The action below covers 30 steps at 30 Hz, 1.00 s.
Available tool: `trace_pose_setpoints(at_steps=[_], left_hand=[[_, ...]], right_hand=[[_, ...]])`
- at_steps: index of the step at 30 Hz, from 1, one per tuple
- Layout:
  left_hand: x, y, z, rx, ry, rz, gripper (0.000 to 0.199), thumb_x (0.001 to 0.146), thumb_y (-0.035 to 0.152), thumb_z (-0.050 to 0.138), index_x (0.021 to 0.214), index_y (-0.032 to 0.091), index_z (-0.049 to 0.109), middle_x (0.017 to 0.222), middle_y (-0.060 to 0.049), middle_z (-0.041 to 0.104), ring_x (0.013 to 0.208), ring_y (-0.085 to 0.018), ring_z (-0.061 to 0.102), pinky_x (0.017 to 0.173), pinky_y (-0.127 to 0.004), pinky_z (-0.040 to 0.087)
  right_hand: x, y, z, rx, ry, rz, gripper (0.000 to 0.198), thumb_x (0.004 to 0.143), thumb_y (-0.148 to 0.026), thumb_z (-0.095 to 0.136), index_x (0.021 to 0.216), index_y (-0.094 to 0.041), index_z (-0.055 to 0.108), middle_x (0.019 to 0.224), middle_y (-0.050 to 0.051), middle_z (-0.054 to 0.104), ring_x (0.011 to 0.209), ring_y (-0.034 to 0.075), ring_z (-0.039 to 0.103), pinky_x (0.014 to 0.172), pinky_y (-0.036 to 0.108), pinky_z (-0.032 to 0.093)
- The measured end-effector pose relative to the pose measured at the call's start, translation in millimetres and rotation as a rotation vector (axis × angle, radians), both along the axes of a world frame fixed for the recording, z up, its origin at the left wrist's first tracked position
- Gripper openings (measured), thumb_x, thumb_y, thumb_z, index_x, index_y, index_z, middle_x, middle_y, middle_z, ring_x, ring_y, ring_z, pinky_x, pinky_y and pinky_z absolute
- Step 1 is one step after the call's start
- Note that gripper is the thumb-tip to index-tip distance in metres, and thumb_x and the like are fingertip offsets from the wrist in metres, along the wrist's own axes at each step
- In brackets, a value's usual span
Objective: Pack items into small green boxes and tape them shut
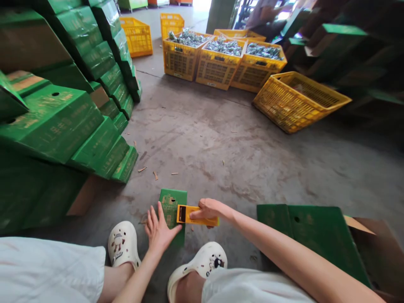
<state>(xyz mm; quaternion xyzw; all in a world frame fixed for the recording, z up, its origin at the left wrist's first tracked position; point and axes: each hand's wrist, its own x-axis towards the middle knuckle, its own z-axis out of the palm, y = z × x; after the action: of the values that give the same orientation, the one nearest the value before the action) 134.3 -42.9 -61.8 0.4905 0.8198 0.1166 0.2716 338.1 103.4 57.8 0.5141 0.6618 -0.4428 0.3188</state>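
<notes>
A green cardboard box (172,200) with printing and a small round hole sits on the floor between my feet. My left hand (160,229) rests on its near left part, thumb and fingers spread. In my right hand (206,211) is a flat yellow-orange hand tool (187,214) with a dark window at its front end. Its front end overlaps the box's right edge, close to my left thumb; I cannot tell exactly what kind of tool it is.
Stacked green boxes (57,113) rise on the left. Yellow crates (221,69) filled with small shiny packets stand ahead, near a tilted yellow crate (296,99). An open green carton (315,235) lies at right. Cardboard scraps (155,175) litter the concrete floor.
</notes>
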Motion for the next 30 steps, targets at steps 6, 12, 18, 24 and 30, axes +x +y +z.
trace_pose_setpoints(at_steps=[6,12,18,24,30], left_hand=[[55.6,-14.0,10.9,-0.047,0.269,-0.140,0.130,0.066,0.061,0.082,0.168,0.024,0.010,0.173,-0.027,-0.006,0.159,-0.048,-0.005,0.113,-0.080,0.018],[42.4,-4.0,19.7,-0.068,0.212,-0.082,0.125,0.068,0.050,0.080,0.168,0.030,0.006,0.175,-0.021,-0.004,0.159,-0.046,0.005,0.108,-0.079,0.028],[-24.0,0.6,26.0,-0.074,-0.038,-0.094,0.128,0.068,0.046,0.079,0.167,0.034,-0.002,0.176,-0.016,0.002,0.158,-0.046,0.015,0.112,-0.074,0.031],[-55.6,1.9,16.5,-0.061,-0.176,-0.069,0.122,0.069,0.044,0.081,0.166,0.038,0.008,0.176,-0.012,0.006,0.156,-0.047,0.020,0.114,-0.071,0.033],[-71.0,-0.1,1.0,0.029,-0.315,-0.036,0.120,0.066,0.041,0.084,0.166,0.033,0.018,0.176,-0.014,0.007,0.158,-0.045,0.019,0.122,-0.061,0.029]], right_hand=[[15.9,-5.5,-2.9,-0.072,0.070,-0.096,0.053,0.081,-0.068,0.067,0.077,-0.015,0.071,0.072,0.010,0.076,0.065,0.021,0.072,0.053,0.021,0.049],[31.3,-9.5,4.9,-0.101,0.163,-0.145,0.054,0.077,-0.069,0.072,0.082,-0.016,0.073,0.073,0.008,0.076,0.068,0.022,0.073,0.054,0.022,0.050],[73.3,4.0,34.2,-0.253,0.219,-0.217,0.065,0.072,-0.081,0.069,0.092,-0.019,0.074,0.083,0.007,0.077,0.068,0.023,0.073,0.058,0.026,0.053],[63.2,9.3,32.7,-0.185,0.137,-0.119,0.066,0.074,-0.079,0.068,0.097,-0.017,0.076,0.088,0.009,0.078,0.075,0.023,0.073,0.058,0.023,0.050],[36.7,9.6,-0.4,-0.167,0.160,-0.104,0.058,0.080,-0.071,0.068,0.101,-0.018,0.076,0.086,0.008,0.079,0.074,0.021,0.075,0.059,0.021,0.053]])
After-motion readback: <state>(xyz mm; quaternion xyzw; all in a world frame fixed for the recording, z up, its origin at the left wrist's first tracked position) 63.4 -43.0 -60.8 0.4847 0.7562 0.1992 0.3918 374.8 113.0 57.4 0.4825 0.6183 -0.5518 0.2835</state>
